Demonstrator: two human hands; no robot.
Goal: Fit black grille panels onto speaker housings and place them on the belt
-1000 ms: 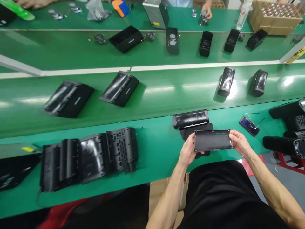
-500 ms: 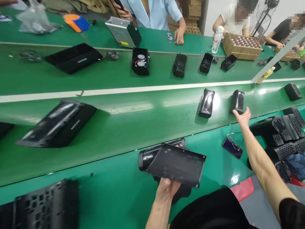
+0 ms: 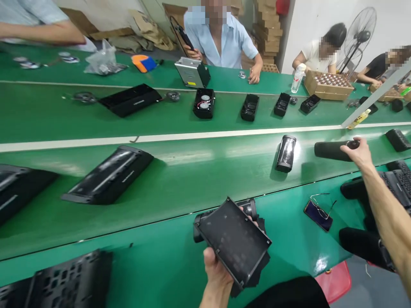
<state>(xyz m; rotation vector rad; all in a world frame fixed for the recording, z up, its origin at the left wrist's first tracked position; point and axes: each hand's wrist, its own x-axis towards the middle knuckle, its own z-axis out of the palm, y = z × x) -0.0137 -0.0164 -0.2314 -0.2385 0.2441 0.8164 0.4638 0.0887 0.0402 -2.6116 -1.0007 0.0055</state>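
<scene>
My left hand (image 3: 216,269) grips a flat black panel (image 3: 236,239) with small screw posts along its edges, tilted above the near table. Behind that panel lies a rounded black speaker housing (image 3: 249,208), mostly hidden; thin black pieces (image 3: 261,267) show beneath. Over at the right, my right hand (image 3: 361,154) has its fingers closed around one end of a long black speaker housing (image 3: 332,150), held sideways over the green belt. A shiny black speaker housing (image 3: 286,154) rests on the belt to its left.
Larger black housings (image 3: 111,177) lie along the left of the belt (image 3: 192,179). Perforated black parts (image 3: 70,280) sit at the near left. Glasses and a phone (image 3: 318,215) lie near my right forearm. A slanted white post (image 3: 375,90) rises at right. Co-workers sit opposite.
My right hand has picked up the housing from the belt and turned it sideways, moving right. The panel in my left hand has rotated. The view has shifted, showing more of the far side.
</scene>
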